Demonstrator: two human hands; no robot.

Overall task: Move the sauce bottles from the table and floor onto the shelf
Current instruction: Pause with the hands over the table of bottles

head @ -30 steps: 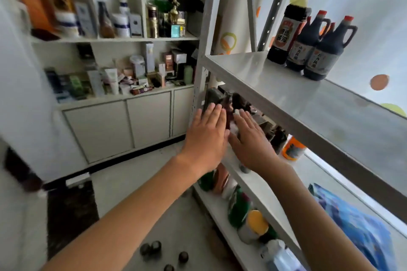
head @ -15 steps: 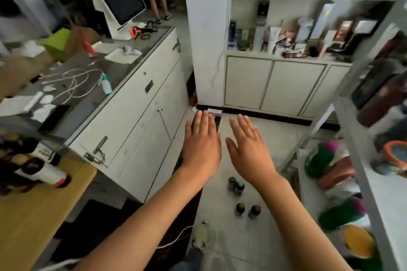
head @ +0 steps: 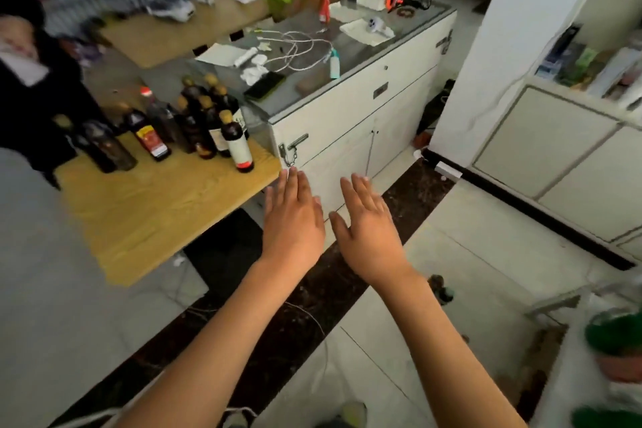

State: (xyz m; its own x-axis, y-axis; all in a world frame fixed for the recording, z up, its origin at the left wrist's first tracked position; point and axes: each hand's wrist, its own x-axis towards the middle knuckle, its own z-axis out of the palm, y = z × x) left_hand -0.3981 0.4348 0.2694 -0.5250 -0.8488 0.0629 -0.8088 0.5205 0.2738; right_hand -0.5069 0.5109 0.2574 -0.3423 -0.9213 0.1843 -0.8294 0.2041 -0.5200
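Several dark sauce bottles (head: 194, 125) stand clustered at the far end of a wooden table (head: 156, 212) on the left. The nearest one, with a white label (head: 237, 144), stands at the table's right edge. My left hand (head: 293, 222) and my right hand (head: 368, 229) hover flat, fingers apart and empty, just right of the table corner. Dark bottles on the floor (head: 443, 288) are partly hidden behind my right forearm. A corner of the metal shelf (head: 556, 306) shows at the lower right, blurred.
A white counter (head: 364, 108) with cables, a phone and a screen stands behind the table. A white pillar (head: 503, 45) and low cabinets (head: 562, 163) are on the right. A person in dark clothes (head: 31, 87) is at the left edge. Cables lie on the floor.
My view has swung left from the shelf to the wooden table with bottles. Both hands stay flat and empty in front of me, now beside the table corner.
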